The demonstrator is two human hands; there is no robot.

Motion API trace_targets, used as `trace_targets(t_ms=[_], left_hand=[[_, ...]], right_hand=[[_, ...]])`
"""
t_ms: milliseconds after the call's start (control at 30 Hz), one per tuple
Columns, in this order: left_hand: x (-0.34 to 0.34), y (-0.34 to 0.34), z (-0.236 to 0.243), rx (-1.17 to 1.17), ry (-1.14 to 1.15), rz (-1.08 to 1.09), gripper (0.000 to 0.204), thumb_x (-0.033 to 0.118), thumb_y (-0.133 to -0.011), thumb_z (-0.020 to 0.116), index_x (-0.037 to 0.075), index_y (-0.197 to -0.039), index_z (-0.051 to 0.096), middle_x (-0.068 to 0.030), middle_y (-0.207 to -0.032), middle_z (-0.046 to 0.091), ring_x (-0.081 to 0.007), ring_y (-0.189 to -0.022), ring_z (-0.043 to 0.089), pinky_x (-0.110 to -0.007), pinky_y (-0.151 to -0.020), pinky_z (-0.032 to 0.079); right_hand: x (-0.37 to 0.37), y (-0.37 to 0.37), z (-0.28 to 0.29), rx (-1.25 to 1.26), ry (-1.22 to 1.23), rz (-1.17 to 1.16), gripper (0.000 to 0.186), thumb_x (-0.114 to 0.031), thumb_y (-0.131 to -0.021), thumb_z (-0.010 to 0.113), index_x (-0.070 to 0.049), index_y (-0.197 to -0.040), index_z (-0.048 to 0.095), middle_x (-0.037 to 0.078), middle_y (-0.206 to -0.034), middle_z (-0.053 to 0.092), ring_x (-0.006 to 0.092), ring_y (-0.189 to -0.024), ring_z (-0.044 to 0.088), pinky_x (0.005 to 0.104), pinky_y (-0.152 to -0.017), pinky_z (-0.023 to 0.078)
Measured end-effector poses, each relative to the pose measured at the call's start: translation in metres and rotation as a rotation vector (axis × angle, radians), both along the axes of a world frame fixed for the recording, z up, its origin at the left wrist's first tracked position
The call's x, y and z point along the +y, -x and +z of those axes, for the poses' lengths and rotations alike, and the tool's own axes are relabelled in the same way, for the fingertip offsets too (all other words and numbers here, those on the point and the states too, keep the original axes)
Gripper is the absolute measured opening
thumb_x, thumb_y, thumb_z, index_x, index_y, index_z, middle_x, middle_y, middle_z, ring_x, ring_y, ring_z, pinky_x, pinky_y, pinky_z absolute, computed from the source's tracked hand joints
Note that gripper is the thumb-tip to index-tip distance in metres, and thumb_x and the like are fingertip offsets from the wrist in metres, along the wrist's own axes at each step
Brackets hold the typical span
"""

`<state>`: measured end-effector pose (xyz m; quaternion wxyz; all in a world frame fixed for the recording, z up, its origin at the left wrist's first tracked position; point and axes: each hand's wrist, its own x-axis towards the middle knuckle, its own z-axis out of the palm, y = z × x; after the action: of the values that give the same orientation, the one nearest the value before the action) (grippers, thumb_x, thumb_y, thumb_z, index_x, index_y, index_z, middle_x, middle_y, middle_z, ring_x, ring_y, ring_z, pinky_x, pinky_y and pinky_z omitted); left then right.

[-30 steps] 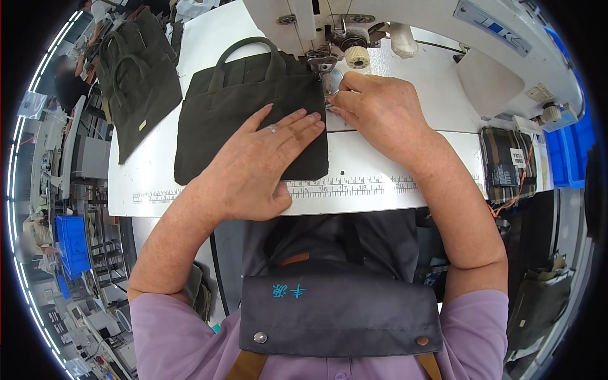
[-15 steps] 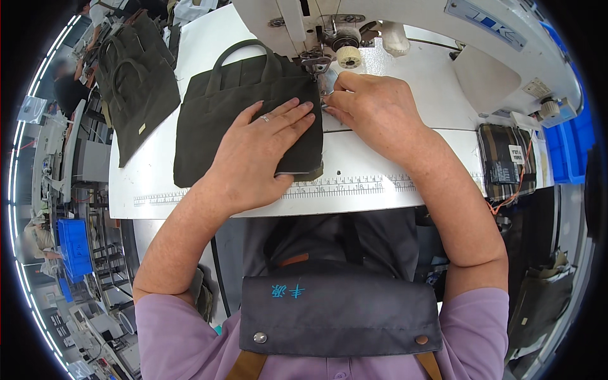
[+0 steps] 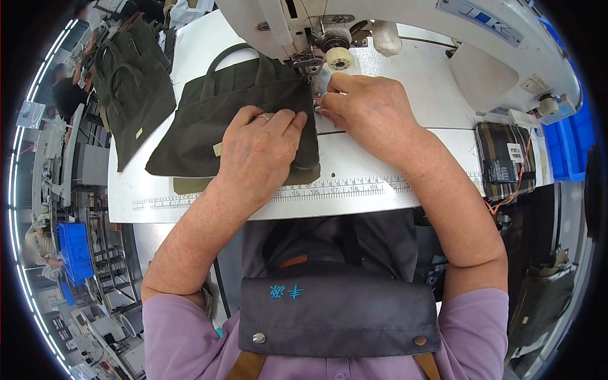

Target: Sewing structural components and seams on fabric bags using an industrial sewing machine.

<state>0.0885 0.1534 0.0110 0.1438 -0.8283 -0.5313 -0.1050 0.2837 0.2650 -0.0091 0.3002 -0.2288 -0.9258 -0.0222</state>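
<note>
A dark green fabric bag panel (image 3: 196, 139) with a looped handle lies on the white sewing table, its upper right corner by the sewing machine's needle and presser foot (image 3: 308, 66). My left hand (image 3: 258, 149) is on its lower right part, fingers bent and closed on the cloth. A second green layer (image 3: 190, 185) shows beneath its lower edge. Just right of the needle, my right hand (image 3: 370, 111) makes a pinch beside the panel's right edge. What its fingertips hold is hidden; a small shiny bit shows there.
More green bag panels (image 3: 136, 95) with handles lie at the table's left. On the right are a plaid cloth bundle (image 3: 503, 155) and a blue bin (image 3: 567, 149). A printed ruler strip (image 3: 361, 189) runs along the front edge. The machine arm (image 3: 405, 12) spans the back.
My left hand's outstretched fingers have curled in on the cloth. The panel's lower part has shifted left, uncovering a small pale label and the layer beneath. My right hand stays near the needle.
</note>
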Motion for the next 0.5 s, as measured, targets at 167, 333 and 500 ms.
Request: trace_targets(t_ms=[167,333,500], left_hand=[[0.006,0.0,-0.006,-0.109,0.098,0.029,0.064,-0.002,-0.069,0.061,0.002,-0.133,0.066,-0.0075,-0.098,0.057,-0.0275,-0.088,0.061,-0.038,-0.083,0.046],[0.009,0.008,-0.01,-0.028,0.053,-0.009,0.071,-0.005,-0.064,0.065,0.002,-0.135,0.065,-0.0069,-0.093,0.053,-0.0256,-0.081,0.058,-0.037,-0.078,0.044],[0.011,0.013,-0.006,0.029,0.066,-0.052,0.072,-0.004,-0.063,0.066,0.002,-0.134,0.065,-0.005,-0.088,0.052,-0.0224,-0.074,0.057,-0.034,-0.077,0.042]], right_hand=[[-0.001,0.0,0.002,-0.02,-0.015,-0.018,0.015,-0.022,-0.084,0.075,-0.008,-0.082,0.069,0.002,-0.082,0.062,0.024,-0.074,0.067,0.039,-0.06,0.053],[-0.002,0.001,0.001,-0.021,-0.023,-0.019,0.014,-0.021,-0.083,0.076,-0.009,-0.081,0.069,0.002,-0.081,0.062,0.0236,-0.074,0.068,0.0385,-0.06,0.053],[-0.002,0.0,0.001,-0.007,-0.028,-0.013,0.015,-0.021,-0.083,0.076,-0.009,-0.081,0.068,0.002,-0.081,0.062,0.0236,-0.073,0.067,0.0389,-0.06,0.053]])
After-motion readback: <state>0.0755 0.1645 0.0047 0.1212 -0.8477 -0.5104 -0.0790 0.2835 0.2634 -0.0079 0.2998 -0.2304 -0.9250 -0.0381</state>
